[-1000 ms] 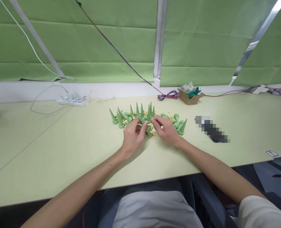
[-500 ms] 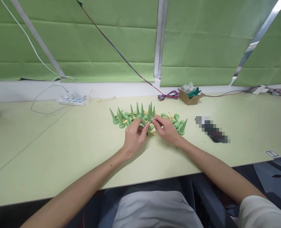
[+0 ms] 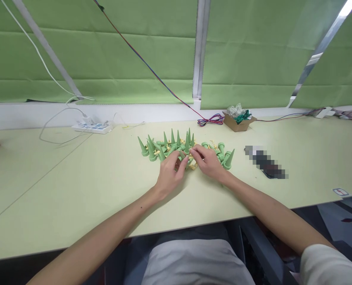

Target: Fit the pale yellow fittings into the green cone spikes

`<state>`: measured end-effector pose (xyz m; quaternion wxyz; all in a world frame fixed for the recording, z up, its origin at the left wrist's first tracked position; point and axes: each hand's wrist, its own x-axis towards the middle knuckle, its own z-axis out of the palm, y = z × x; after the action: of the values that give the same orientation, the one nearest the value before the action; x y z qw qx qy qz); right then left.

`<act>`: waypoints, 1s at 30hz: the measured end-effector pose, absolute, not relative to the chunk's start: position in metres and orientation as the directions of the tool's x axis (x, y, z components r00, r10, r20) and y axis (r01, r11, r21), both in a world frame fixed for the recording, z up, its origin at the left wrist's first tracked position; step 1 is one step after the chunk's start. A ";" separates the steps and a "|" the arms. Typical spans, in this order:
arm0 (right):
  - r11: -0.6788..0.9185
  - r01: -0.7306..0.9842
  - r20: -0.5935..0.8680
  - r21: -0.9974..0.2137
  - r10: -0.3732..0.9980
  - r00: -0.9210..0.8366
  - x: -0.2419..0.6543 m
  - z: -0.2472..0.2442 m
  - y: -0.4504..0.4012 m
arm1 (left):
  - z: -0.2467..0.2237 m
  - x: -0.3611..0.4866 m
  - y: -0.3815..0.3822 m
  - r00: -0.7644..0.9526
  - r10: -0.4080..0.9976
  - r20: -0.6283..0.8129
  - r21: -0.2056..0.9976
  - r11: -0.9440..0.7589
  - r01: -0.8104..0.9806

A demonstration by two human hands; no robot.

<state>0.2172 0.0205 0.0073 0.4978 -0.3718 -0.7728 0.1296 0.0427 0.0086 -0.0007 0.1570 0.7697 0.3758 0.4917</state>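
A spread of green cone-shaped spikes (image 3: 151,150) lies in front of me, some upright on wide round bases, others on their sides. Small yellow pieces (image 3: 156,152) are scattered among them. At the near edge of the pile, my left hand (image 3: 170,174) is closed with thumb and forefinger around a green spike (image 3: 182,155), which the fingers partly hide. Close beside it, my right hand (image 3: 208,160) pinches with its fingertips; whatever it holds is too small to name. The fingertips of both hands nearly meet.
A small cardboard box (image 3: 238,123) with clear plastic and green material stands at the back. Next to it is a coiled red-blue cable (image 3: 211,120). A white power strip (image 3: 92,126) sits back left, a blurred-out dark object (image 3: 265,162) to the right.
My left hand has shifted slightly to the right and down, closer to the right hand's fingertips. The right hand has hardly moved.
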 end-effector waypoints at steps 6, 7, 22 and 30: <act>0.671 0.447 0.657 -0.592 0.723 -0.215 0.217 0.009 0.021 | -0.001 0.043 0.007 0.246 0.734 0.633 0.606 -0.667 0.433; 0.671 0.443 0.655 -0.595 0.724 -0.216 0.217 0.009 0.021 | -0.001 0.044 0.007 0.245 0.736 0.631 0.608 -0.665 0.434; 0.628 0.494 0.594 -0.601 0.765 -0.250 0.217 0.009 0.020 | 0.002 0.044 0.008 0.222 0.685 0.694 0.570 -0.711 0.412; 0.597 0.521 0.559 -0.611 0.790 -0.250 0.216 0.007 0.022 | 0.003 0.044 0.008 0.243 0.685 0.686 0.583 -0.718 0.380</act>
<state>0.2165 0.0216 0.0073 0.4434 -0.4225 -0.7757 0.1521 0.0439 0.0077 0.0030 0.1498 0.7741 0.3440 0.5099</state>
